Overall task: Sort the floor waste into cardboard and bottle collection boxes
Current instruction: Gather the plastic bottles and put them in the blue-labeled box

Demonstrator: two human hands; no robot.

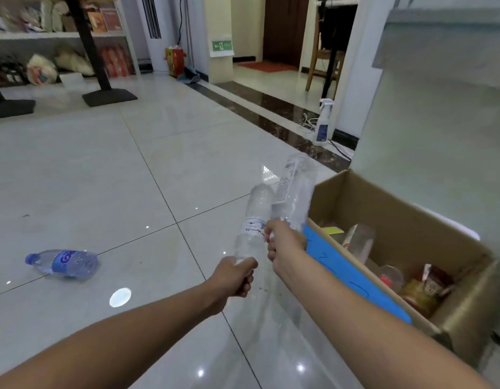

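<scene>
Both hands are holding clear empty bottles, necks down in the fists, bodies pointing up and away.

Left hand (237,276) is closed around the neck end of the shorter bottle (253,220); a white label with handwriting is showing just above the fist.

Right hand (283,244) is closed around the neck end of the taller bottle (295,189), which is tilting toward the box and carrying a printed label along its side. The two bottles are sitting just beside each other; touching or not, cannot tell.

Both are hovering over the floor (102,178), just left of the cardboard box (411,220), not inside it.

The box is sitting open on the floor at right, with a blue sheet (352,273) lying over its near wall. Inside, a clear bottle (361,242) is leaning upright, and other plastic containers and wrappers are lying toward the near corner, too blurred to sort out.

A blue-label bottle (65,262) is lying on its side on the floor at left, well apart from the box and the hands.

A white spray bottle (324,122) is standing upright by the far wall, beside a cable.
</scene>
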